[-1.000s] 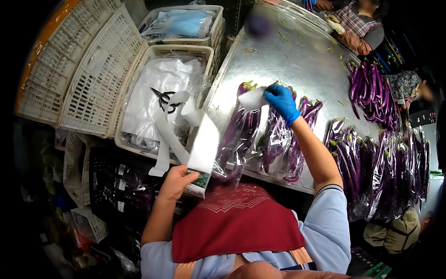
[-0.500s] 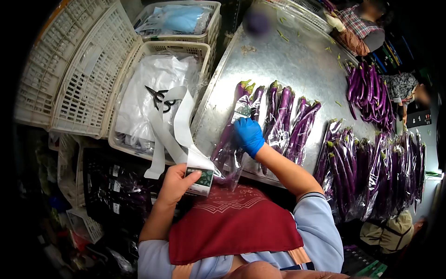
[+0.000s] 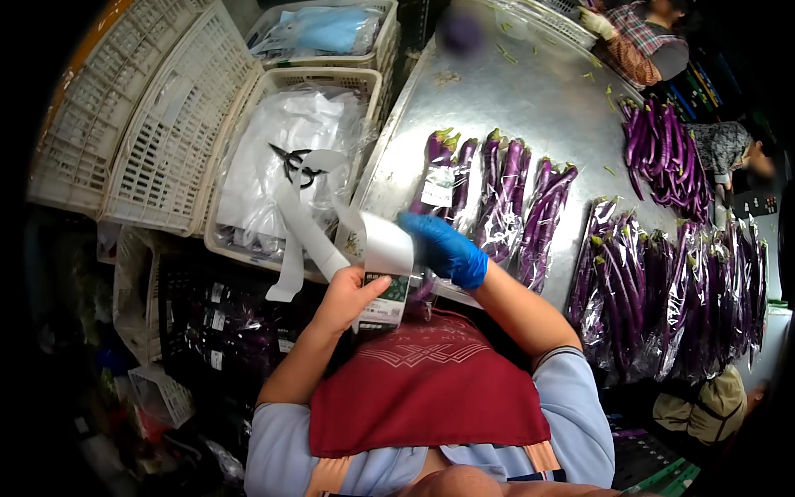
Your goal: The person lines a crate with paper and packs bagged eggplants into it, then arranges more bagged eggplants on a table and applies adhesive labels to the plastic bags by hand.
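Observation:
My bare left hand (image 3: 352,291) grips a strip of labels (image 3: 385,300), green and white, whose pale backing tape (image 3: 306,224) curls back over a crate. My right hand (image 3: 443,248), in a blue glove, is beside the upper part of that strip; its fingertips are blurred, so whether they hold anything is unclear. Beyond it a bagged bunch of purple eggplants (image 3: 441,161) lies on the metal table (image 3: 489,99) with a white label (image 3: 437,187) on its bag. Two more bagged bunches, one in the middle (image 3: 503,199) and one on the right (image 3: 546,211), lie alongside.
Black scissors (image 3: 296,166) rest on clear bags in a white crate (image 3: 217,224). Many bagged eggplants (image 3: 671,290) and a loose pile (image 3: 662,157) are at the right. A co-worker (image 3: 642,41) is at the top right, with other people along the right edge.
My right hand first moved down onto the left bunch, then back beside the label strip. A label now shows on that bag. My left hand has moved slightly up and right with the strip.

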Tool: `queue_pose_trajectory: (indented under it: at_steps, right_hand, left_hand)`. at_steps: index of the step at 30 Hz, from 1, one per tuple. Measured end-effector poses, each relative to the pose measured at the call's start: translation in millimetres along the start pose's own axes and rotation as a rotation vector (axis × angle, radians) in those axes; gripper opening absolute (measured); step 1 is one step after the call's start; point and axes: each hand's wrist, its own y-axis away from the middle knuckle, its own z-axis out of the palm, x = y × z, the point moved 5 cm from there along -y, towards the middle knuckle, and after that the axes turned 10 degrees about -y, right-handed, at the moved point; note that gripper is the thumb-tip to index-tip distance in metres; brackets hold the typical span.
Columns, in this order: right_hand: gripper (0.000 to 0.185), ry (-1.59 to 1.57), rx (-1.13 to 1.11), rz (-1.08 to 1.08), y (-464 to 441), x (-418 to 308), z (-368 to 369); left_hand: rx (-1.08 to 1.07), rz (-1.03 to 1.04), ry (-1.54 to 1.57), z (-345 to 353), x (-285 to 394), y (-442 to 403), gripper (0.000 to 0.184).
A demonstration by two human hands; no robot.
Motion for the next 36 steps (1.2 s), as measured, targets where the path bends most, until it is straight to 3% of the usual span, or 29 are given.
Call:
queue_pose_trajectory:
  at_steps: [1,3,6,8,9,10,11,13,15,17,18,22,28,32,36]
  right_hand:
    - [0.031,0.177,-0.009,-0.079,-7,-5,-3]
    - [0.02,0.214,0.104,-0.147,-17,-15,-10]
    - [0.02,0.257,0.15,-0.272,-35,-33,-25]
    - [0.025,0.456,0.14,-0.314,-38,-41,-29]
    - [0.029,0.567,0.126,-0.398,-39,-44,-29]
    - [0.036,0.725,0.224,-0.671,-40,-45,-38]
    - [0.03,1.017,0.34,-0.913,-19,-56,-20]
    - [0.022,1.164,0.104,-0.873,18,-56,16]
    - [0.016,1.235,-0.082,-0.692,42,-30,37]
    - [0.013,1.176,-0.246,-0.704,46,1,36]
    - [0.014,1.186,-0.212,-0.782,49,3,35]
    - [0.017,1.046,-0.106,-0.636,48,-4,18]
    - [0.016,1.362,-0.247,-0.762,55,-6,21]
    - [0.013,1.539,-0.227,-0.835,54,-1,16]
    - [0.011,1.25,-0.097,-0.603,49,-14,-1]
  left_hand:
    - [-0.005,-0.03,0.065,0,-2,1,0.024]
    - [0.035,-0.022,0.03,4,6,10,0.025]
    - [-0.025,0.023,-0.017,3,-3,16,0.026]
    - [0.013,0.022,-0.03,0,-11,17,0.023]
    - [0.038,-0.002,-0.005,-1,-14,16,0.021]
    - [0.063,-0.021,0.02,-2,-16,14,0.019]
    - [0.096,-0.008,0.003,-3,-14,13,0.018]
    - [0.162,0.019,-0.027,-3,-10,10,0.016]
    - [0.204,0.031,-0.151,-9,-17,6,0.017]
    - [0.222,0.035,-0.225,-10,-17,1,0.017]
    - [0.208,0.075,-0.17,-8,-17,-1,0.017]
    - [0.051,0.136,-0.135,13,8,0,0.015]
    - [0.066,0.116,-0.566,15,6,-9,0.01]
    - [0.057,0.066,-0.67,23,17,-12,0.014]
    - [0.029,0.051,-0.603,25,12,-20,0.019]
